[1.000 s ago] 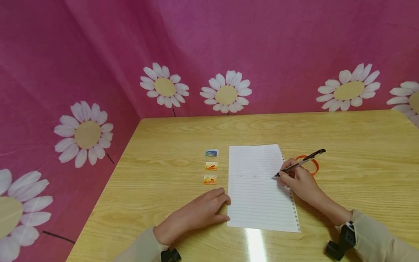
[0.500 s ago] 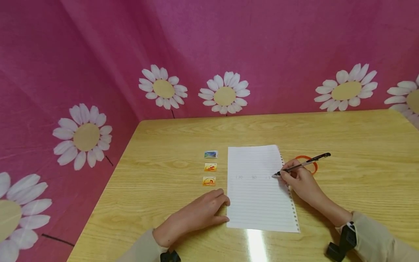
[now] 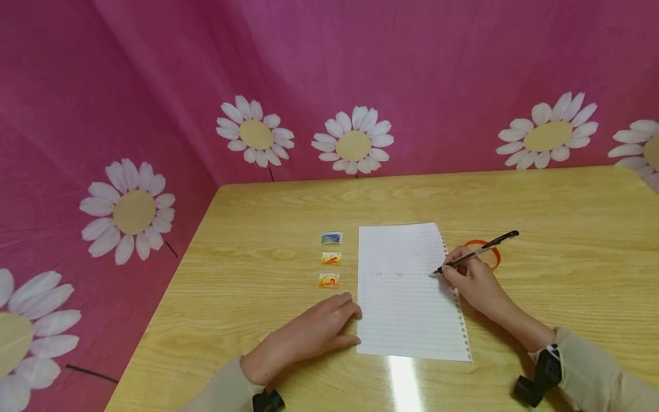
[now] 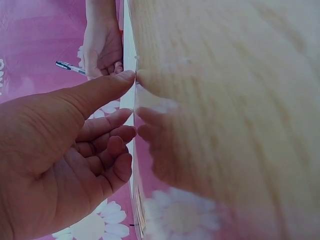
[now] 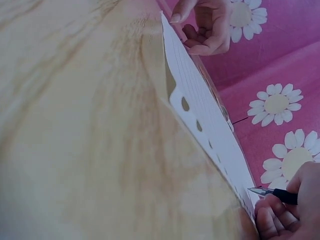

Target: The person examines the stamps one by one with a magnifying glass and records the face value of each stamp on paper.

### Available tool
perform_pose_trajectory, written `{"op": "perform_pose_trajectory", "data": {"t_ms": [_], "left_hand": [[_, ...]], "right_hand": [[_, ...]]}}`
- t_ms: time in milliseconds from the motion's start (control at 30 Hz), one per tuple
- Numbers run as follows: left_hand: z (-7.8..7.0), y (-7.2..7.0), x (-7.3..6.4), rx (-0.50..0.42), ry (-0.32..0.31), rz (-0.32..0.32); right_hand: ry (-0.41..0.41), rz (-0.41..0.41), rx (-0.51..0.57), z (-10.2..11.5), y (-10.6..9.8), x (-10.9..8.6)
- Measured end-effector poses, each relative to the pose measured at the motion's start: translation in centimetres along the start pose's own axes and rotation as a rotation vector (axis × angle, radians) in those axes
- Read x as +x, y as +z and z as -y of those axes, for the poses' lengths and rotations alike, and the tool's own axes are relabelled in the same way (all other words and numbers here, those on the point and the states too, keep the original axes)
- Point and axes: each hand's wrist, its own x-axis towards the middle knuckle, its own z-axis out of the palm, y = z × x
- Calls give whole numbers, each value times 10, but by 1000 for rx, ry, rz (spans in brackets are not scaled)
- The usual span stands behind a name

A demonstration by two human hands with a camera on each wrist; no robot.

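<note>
A lined sheet of paper (image 3: 407, 320) with holes punched down its right edge lies on the table. My right hand (image 3: 476, 286) pinches a black-capped pen (image 3: 481, 249), its tip on the paper at the end of a handwritten row of numbers (image 3: 400, 274). The right wrist view shows the pen tip (image 5: 260, 190) at the sheet beside the holes. My left hand (image 3: 316, 326) rests at the paper's left edge, thumb and fingertips touching it, fingers loosely bent; the left wrist view shows its palm (image 4: 55, 165) holding nothing.
Three small stamp-like pictures stand in a column left of the paper: a blue one (image 3: 332, 238) and two yellow ones, the middle (image 3: 331, 259) and the lowest (image 3: 329, 281). An orange ring-shaped thing (image 3: 496, 258) lies behind my right hand. A pink flowered cloth (image 3: 437, 68) hangs beyond the table.
My right hand has moved the pen slightly at the third number, which shows more marks. The pen's angle has shifted a little. My left hand stays at the paper's edge.
</note>
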Motion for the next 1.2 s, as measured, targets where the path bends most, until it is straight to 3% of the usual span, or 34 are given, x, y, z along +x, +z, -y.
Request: {"op": "perform_pose_trajectory", "data": {"t_ms": [333,567,867,1200], "left_hand": [[0,-1,0,-15,2,6],[-1,-1,0,-9,-3,0],[-1,-2,0,-44,-30,16],[-2,-2,0,-35,-35,11]], "right_hand": [[-42,-57,-32,-3,3,-1],[-55,-51,-30,-2,3,-3],[-13,-71,61,-2,2,-2],[-34,-89,156,0,3,-3]]}}
